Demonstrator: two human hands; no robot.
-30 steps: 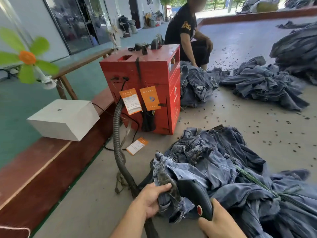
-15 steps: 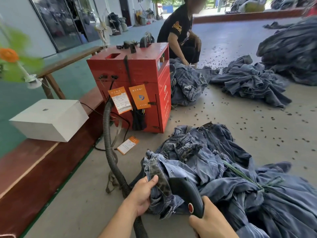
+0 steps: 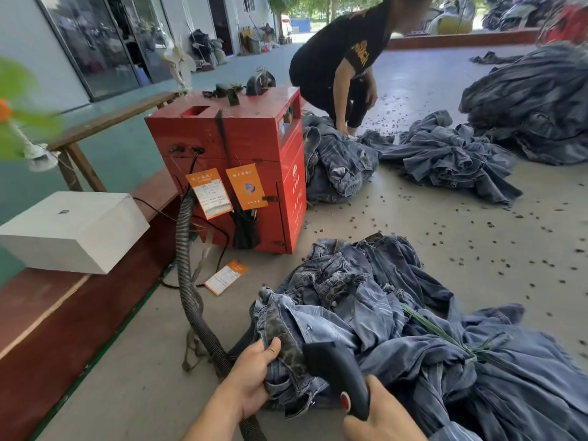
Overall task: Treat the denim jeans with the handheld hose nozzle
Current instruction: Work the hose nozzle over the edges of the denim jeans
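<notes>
A heap of blue denim jeans (image 3: 375,313) lies on the concrete floor in front of me. My left hand (image 3: 251,377) grips a bunched waistband at the heap's near left edge, thumb on top of the cloth. My right hand (image 3: 378,415) holds the black handheld nozzle (image 3: 337,374) by its handle, with a red button showing near my thumb. The nozzle's front end rests against the denim beside my left hand. A ribbed black hose (image 3: 187,281) runs from the red machine (image 3: 235,173) down across the floor toward my hands.
A white box (image 3: 70,230) sits on a low reddish bench at left. A person in black crouches behind the machine over more jeans (image 3: 337,160). Further denim piles (image 3: 534,106) lie at right. Small dark bits dot the floor; an orange tag (image 3: 226,276) lies near the hose.
The view has shifted left and slightly closer. My hands keep the same hold on jeans and nozzle. The person behind the machine has risen and bent forward.
</notes>
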